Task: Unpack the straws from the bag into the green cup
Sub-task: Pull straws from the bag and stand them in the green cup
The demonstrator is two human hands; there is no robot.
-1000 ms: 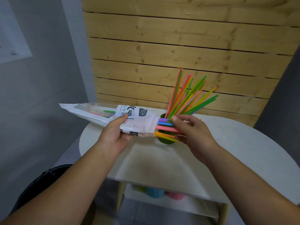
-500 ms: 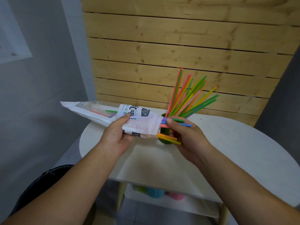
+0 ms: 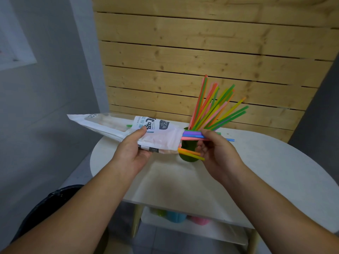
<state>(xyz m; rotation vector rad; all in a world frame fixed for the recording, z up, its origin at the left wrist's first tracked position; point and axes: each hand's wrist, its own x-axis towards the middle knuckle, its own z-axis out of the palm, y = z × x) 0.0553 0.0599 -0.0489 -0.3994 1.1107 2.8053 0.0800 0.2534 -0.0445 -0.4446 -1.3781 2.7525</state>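
Observation:
My left hand [image 3: 134,152] grips a white printed straw bag [image 3: 117,128] and holds it level above the table, its mouth pointing right. Coloured straws stick out of that mouth. My right hand [image 3: 218,153] pinches the upper bundle of straws [image 3: 192,135], purple, blue and pink, between thumb and fingers. An orange and a yellow straw [image 3: 190,154] jut out lower down, untouched. Behind the hands stands the green cup [image 3: 189,147], partly hidden, with several straws [image 3: 214,109] fanning up and to the right from it.
The white table [image 3: 275,173] is rounded and backs onto a wooden slat wall [image 3: 201,52]. A lower shelf [image 3: 211,230] carries green, blue and pink cups. A dark bin [image 3: 45,208] sits on the floor at the lower left.
My right hand has drawn the upper straws further out of the bag to the right, a blue tip now showing past my fingers. The left hand and bag have hardly moved.

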